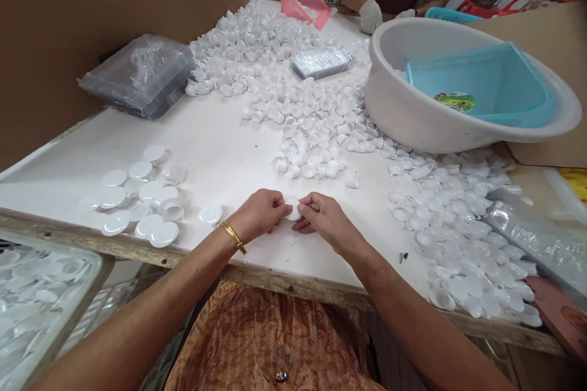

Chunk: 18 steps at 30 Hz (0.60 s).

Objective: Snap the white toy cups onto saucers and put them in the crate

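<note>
Between my hands is a small round white plastic piece (292,212), pinched at its edges just above the white table. My left hand (260,214) grips its left side with thumb and fingers, and my right hand (329,220) grips its right side. The fingers partly cover it, so its exact shape is hard to tell. A lone white disc-like piece (211,214) lies beside my left wrist. Farther left sits a loose group of similar round pieces (150,191), some tilted on others. Beyond my hands are many small white plastic cups (312,159) with handles.
Cup heaps spread across the back and right (458,238). A large white basin (413,116) holding a blue bin (495,85) stands right. Plastic-wrapped packs (142,73), a pink scoop (293,0) and a crate (87,293) surround the table (220,140). A gloved co-worker's hand (370,15) is opposite.
</note>
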Each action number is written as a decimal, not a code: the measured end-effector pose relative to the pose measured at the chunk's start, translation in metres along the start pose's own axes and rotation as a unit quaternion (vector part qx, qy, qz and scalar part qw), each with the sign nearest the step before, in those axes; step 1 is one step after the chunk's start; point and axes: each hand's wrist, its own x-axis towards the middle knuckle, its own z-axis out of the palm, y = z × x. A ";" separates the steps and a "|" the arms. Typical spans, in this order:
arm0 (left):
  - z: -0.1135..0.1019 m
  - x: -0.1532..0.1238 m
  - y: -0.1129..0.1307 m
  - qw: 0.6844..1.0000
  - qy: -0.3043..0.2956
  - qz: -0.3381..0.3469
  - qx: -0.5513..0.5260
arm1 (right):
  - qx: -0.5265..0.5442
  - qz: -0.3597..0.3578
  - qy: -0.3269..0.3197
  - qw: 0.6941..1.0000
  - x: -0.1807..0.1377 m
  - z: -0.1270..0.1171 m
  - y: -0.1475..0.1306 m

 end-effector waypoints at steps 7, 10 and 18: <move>-0.006 0.002 0.001 0.992 0.066 0.010 0.111 | 0.010 0.015 -0.006 1.000 -0.001 0.000 -0.001; 0.000 0.008 0.007 0.959 0.175 0.028 0.221 | -0.006 -0.008 -0.001 1.000 -0.003 0.004 0.003; 0.023 0.021 0.007 0.864 0.214 0.083 0.448 | 0.016 0.024 -0.015 0.999 -0.004 0.007 0.003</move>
